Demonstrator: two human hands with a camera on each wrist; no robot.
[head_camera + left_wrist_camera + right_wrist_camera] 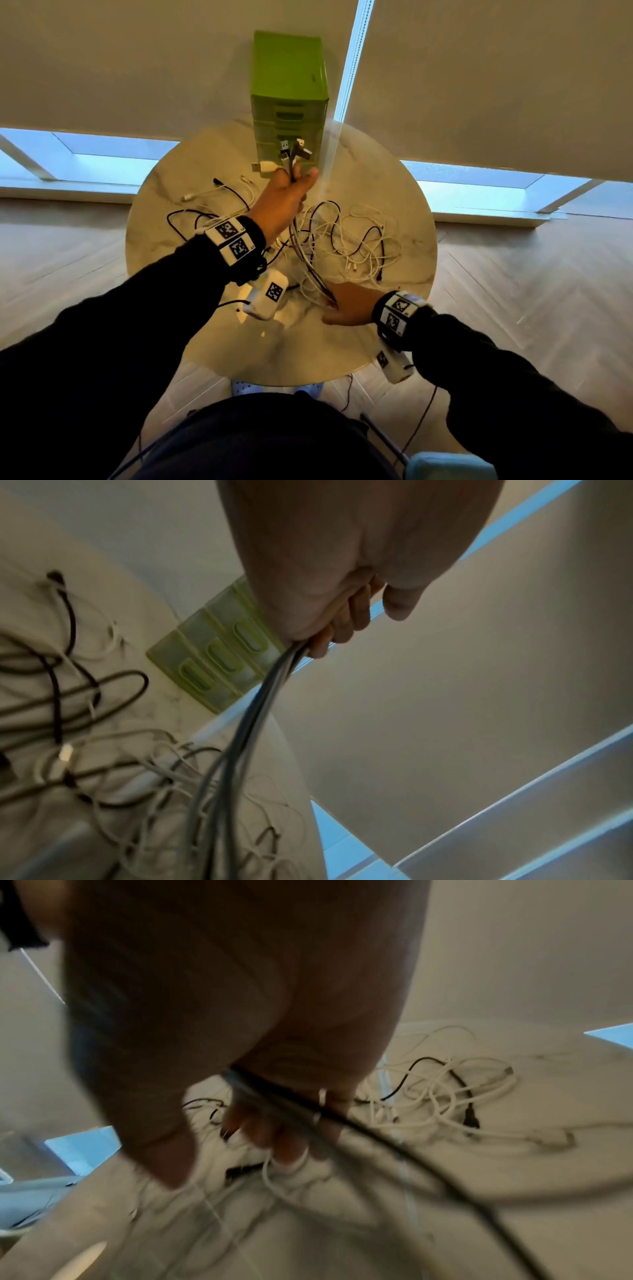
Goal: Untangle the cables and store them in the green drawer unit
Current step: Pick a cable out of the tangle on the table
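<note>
Where left hand [286,202] fingers [346,620] curl: cable bundle [270,685].

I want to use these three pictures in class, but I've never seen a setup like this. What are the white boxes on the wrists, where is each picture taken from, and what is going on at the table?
No machine here: a person works with bare hands. The white boxes are cameras strapped to the wrists. The big picture comes from a head camera looking down; the other two look along each hand.

On the round table lie tangled black and white cables, with a green drawer unit at the far edge.

The left hand grips a bundle of cables raised, plugs sticking up. The right hand, down at the table, closes its fingers round the same strands lower down, though that picture is blurred.
</note>
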